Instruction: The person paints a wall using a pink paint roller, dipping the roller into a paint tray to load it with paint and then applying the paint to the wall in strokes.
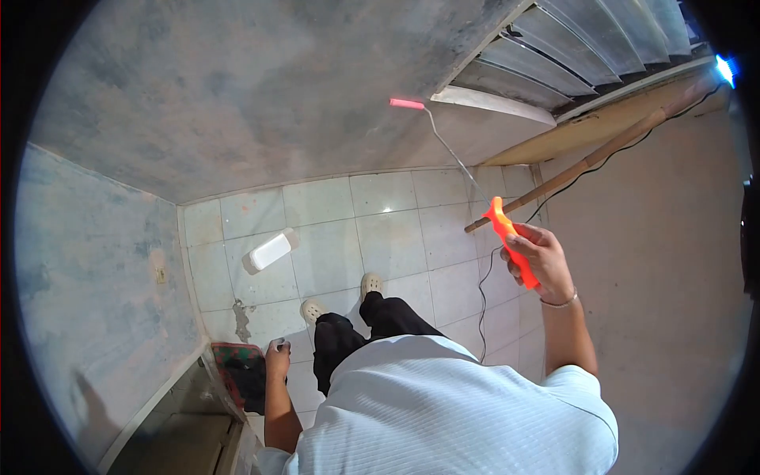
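Note:
A paint roller (514, 249) with an orange handle is gripped in my right hand (545, 257), its fingers wrapped round the lower part. From the handle a thin bent wire frame runs up to a small pink roller sleeve (406, 104), which appears at or close to the patchy grey wall (261, 87) by the window's lower corner. My left hand (278, 358) hangs low beside my leg with its fingers curled. What it holds, if anything, is too small to make out.
A white oblong container (271, 250) stands on the tiled floor (321, 198). A bamboo pole (594, 158) with a bright lamp (724, 71) and black cable (483, 301) leans at right. Louvred window (546, 59) above; doorway mat (237, 372) at lower left.

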### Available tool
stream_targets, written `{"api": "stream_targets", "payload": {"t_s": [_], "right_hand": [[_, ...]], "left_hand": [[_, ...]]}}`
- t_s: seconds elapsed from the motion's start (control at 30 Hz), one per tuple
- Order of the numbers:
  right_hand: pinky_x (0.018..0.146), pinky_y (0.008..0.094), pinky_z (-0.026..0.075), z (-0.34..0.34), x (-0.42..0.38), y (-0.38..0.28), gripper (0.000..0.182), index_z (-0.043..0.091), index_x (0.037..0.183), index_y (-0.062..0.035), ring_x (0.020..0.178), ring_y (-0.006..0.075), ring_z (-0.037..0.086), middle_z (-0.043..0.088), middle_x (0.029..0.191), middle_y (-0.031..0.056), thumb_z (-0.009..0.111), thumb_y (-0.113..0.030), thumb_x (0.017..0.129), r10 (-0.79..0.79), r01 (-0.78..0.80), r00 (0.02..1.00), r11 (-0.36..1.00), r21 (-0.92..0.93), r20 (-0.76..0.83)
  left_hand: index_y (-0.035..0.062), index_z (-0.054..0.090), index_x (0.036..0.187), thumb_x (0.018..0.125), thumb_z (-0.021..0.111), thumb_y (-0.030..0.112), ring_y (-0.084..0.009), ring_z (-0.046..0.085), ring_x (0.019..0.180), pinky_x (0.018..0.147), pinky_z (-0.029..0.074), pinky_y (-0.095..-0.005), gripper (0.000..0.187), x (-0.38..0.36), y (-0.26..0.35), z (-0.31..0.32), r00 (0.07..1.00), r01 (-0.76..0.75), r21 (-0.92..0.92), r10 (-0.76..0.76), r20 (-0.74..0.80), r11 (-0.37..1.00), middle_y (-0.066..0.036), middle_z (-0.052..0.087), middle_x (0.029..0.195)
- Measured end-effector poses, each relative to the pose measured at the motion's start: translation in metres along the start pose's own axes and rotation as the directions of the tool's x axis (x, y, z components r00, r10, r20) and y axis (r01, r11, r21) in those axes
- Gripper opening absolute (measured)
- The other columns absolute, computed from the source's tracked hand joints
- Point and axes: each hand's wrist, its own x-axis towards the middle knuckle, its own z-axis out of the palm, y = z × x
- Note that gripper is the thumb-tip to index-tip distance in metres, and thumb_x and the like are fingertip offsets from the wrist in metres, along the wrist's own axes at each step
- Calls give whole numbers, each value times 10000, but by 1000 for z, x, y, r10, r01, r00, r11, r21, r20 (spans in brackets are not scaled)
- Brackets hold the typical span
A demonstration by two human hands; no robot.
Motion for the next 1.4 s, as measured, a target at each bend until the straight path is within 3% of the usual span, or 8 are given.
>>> {"api": "stream_targets", "payload": {"t_s": [0.37,0.5,0.67,0.73,0.8,0.9,1.13,1.4], "right_hand": [[429,320,414,132,268,114,213,562,864,101,532,186,555,569,695,117,652,-85,812,130,-134,988,990,44,79],[428,310,419,100,234,97,190,565,856,89,537,185,561,577,702,130,641,-82,822,102,-108,987,993,38,123],[432,253,431,1,41,-16,345,571,1138,79,523,122,545,600,739,89,618,-139,874,6,-7,997,1000,12,75],[421,236,433,-9,-16,-44,344,564,1145,76,515,106,537,596,734,80,606,-141,881,10,-10,1000,1000,28,27],[383,243,387,-6,-32,-48,364,552,1163,68,483,117,517,595,730,102,611,-144,874,-10,9,1000,998,59,11],[434,258,431,24,4,-42,335,561,1121,83,530,122,544,587,719,96,605,-138,873,35,-35,999,999,0,33],[440,331,425,158,266,98,187,574,858,86,540,200,552,579,723,126,654,-78,814,178,-187,974,981,56,144],[453,312,429,117,137,32,239,593,969,75,541,174,549,594,730,122,621,-133,853,90,-87,994,995,-52,58]], "left_hand": [[-31,589,1115,851,611,150,-233,620,903,826,470,-332,320,-12,18,-12,992,-62,-40,57,-112,997,-179,652,967],[-35,591,1107,842,616,158,-268,645,863,785,491,-342,329,-34,4,-10,991,-43,6,43,-129,999,-190,664,950],[-41,597,1088,831,626,197,-276,652,820,746,504,-354,352,-12,-48,12,998,-45,118,50,-41,992,-194,667,947],[-48,596,1094,824,632,225,-286,653,829,740,507,-357,385,-3,-43,20,991,130,-137,-125,42,982,-204,667,961],[-51,586,1121,830,631,239,-268,656,817,731,508,-348,413,32,-74,22,997,-72,148,73,-4,986,-194,670,961],[-39,582,1130,852,619,230,-218,648,769,735,500,-329,388,28,-31,18,998,64,-176,-62,19,982,-162,667,932],[-22,596,1118,861,607,136,-186,623,736,709,492,-306,301,0,2,-40,988,-74,-44,67,-138,996,-126,660,924],[-42,599,1095,876,595,134,-161,619,674,664,502,-299,281,0,-78,-74,992,96,-165,-107,-62,982,-117,646,906]]}}
